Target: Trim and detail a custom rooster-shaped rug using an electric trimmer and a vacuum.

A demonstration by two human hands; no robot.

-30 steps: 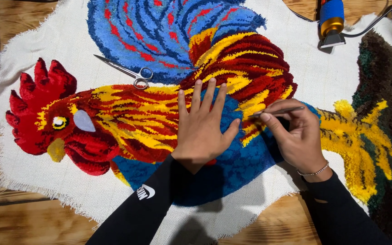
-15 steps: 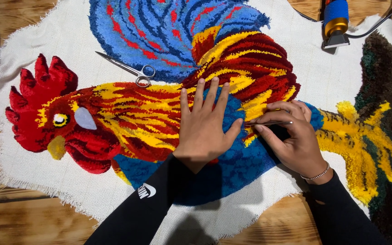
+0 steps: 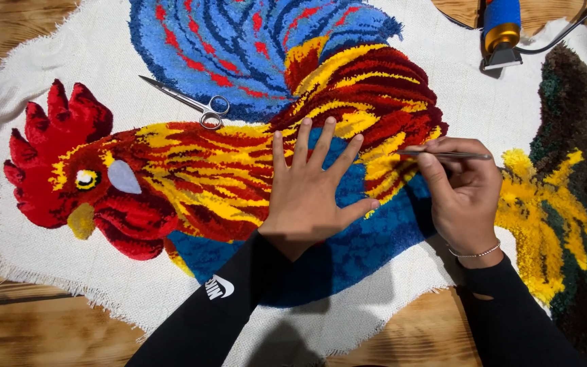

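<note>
**Fine work on a tufted rooster rug, pile nearly complete**

The left hand [image 3: 310, 197] lay flat and fully spread on the rooster rug [image 3: 239, 183], palm down, fingers fanned across the seam where the blue breast met the yellow and red wing feathers. It gripped nothing — it only pressed the pile down. The right hand [image 3: 463, 197] was curled closed around a slim metal tool [image 3: 446, 155], pinched between thumb and fingers and held almost level, its tip pointing left into the red and yellow pile just beside the left hand's fingertips. Whether the tool was a pair of tweezers or a thin pick could not be told.

The rug lay across a wooden table [image 3: 49, 333], on a cream backing cloth [image 3: 56, 54] with frayed edges. As far as the view showed, the tufting looked finished: red comb, yellow beak, eye, striped neck, blue tail plumes and breast were all filled with yarn, and the yellow leg ran onto a dark green patch at the right. What seemed left, judging by the hands, was detail work along the colour borders — and the surplus cloth around the figure had not been cut away.

A small pair of scissors [image 3: 188, 102] rested untouched on the rug above the neck, well apart from both hands. A blue and gold power tool [image 3: 501, 30] with a cable stood at the top right.
</note>
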